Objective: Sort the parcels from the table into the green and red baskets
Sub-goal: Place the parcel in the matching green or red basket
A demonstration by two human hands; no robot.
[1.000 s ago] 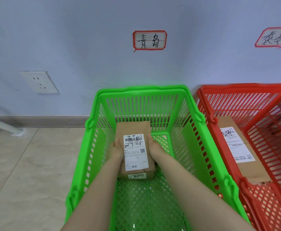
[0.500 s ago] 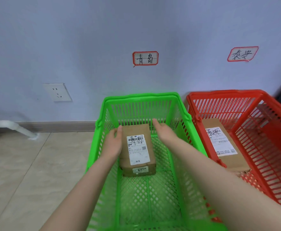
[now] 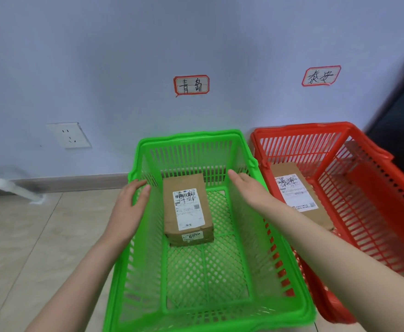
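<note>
Parcel (image 3: 188,209), taped cardboard box, lies flat in green basket (image 3: 191,137), toward its back wall. Likely light, rigid, non-slip; take by the long sides. Left grip (image 3: 129,207) at basket's left rim, right grip (image 3: 249,188) by its right wall: both spread, holding nothing.

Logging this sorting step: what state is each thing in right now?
Left hand: open, holding nothing.
Right hand: open, holding nothing.
Green basket: holds one parcel.
Green-basket parcel: lying flat, label up, untouched.
Red basket: holds one parcel.
Red-basket parcel: label up.
Wall socket: nothing plugged in.
</note>
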